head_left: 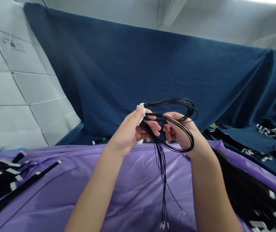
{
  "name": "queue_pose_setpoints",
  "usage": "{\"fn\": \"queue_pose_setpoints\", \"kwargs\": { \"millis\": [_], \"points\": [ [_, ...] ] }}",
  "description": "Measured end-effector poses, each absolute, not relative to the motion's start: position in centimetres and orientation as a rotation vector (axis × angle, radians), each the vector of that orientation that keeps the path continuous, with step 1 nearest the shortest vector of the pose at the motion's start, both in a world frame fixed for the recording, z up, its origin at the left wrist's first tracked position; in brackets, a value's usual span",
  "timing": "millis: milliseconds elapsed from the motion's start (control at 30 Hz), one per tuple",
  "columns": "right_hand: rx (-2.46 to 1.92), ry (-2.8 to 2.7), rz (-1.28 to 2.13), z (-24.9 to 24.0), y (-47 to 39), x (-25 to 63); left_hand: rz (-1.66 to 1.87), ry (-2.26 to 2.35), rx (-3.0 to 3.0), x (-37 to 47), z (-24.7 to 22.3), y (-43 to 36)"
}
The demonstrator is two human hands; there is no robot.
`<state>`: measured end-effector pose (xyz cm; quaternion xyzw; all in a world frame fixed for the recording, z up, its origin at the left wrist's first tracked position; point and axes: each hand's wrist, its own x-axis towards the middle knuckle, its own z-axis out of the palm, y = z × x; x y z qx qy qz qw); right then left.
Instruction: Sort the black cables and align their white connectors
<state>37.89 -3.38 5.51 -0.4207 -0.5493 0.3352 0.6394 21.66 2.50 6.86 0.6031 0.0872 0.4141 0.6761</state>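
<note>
A bundle of thin black wires point(163, 161) with white connectors point(141, 114) is held up above the purple sheet. My left hand point(134, 125) pinches the white connector end between thumb and fingers, the other fingers curled below. From there the wires bend right in two loops, and their loose ends with small metal tips point(163, 224) hang down. My right hand point(180, 130) is at the loops, its fingers curled and closed on the wires. One loop crosses in front of this hand; part of its grip is hidden.
Purple sheeting point(138, 193) covers the work surface. Black cables with white connectors point(4, 174) lie at left, and more cables point(249, 193) at right. A single black wire point(36, 191) lies on the sheet. Blue cloth point(138, 71) hangs behind, beside white boxes point(19, 90).
</note>
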Motion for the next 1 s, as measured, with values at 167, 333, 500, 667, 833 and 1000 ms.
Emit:
{"fn": "queue_pose_setpoints", "kwargs": {
  "millis": [167,333,500,667,833,1000],
  "points": [
    [-0.871,-1.223,0.794,5.2,-2.9,37.5,0.889,0.191,1.350,21.8,6.9,2.2],
    [-0.921,-1.263,0.628,5.4,-3.0,36.8,0.834,0.218,1.338,21.8,7.0,2.2],
    [-1.035,-1.305,0.470,5.8,-3.3,36.4,0.807,0.269,1.322,21.9,7.0,2.3],
    [-1.073,-1.329,0.494,5.6,-3.2,36.6,0.767,0.277,1.277,22.0,6.9,2.4],
    [-1.104,-1.419,0.730,5.3,-3.4,36.9,0.814,0.270,1.235,21.7,7.0,2.5],
    [-1.027,-1.452,0.903,5.6,-4.1,36.7,0.858,0.252,1.225,21.7,7.0,2.6]
  ]
}}
